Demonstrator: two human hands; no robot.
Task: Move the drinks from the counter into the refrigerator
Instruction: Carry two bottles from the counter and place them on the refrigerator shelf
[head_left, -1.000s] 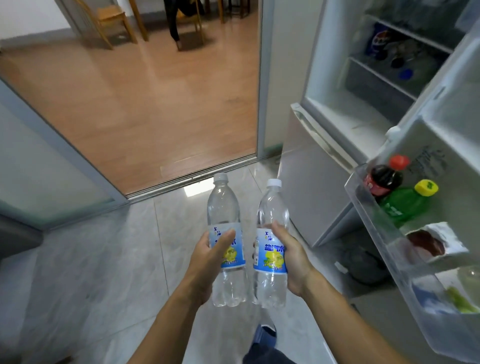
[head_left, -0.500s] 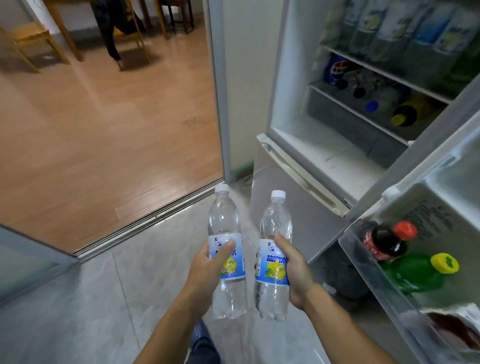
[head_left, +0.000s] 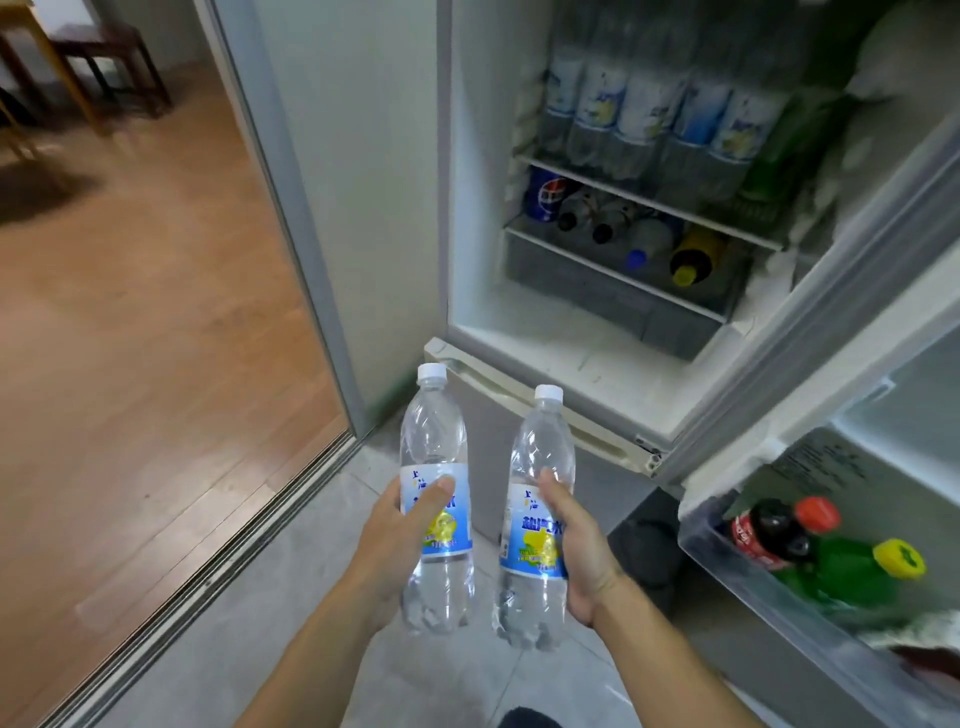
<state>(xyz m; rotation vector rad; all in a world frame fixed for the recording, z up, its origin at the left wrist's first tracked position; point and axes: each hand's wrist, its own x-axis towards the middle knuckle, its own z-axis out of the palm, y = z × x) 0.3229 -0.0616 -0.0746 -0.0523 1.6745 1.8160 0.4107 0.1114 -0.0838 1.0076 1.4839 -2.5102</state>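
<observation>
An open refrigerator (head_left: 597, 322), shelves crowded with drinks, stands far right. Nearer, the left hand (head_left: 395, 540) and right hand (head_left: 576, 551) each wrap a full, upright water bottle (head_left: 436, 499) (head_left: 537, 519) at its label: likely heavy, thin-walled, slippery.

A home kitchen: an open refrigerator (head_left: 597, 322) stocked with drinks beside a wood-floored dining room (head_left: 130, 312).

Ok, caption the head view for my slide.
Left hand and right hand each hold a bottle before the open fridge.
</observation>
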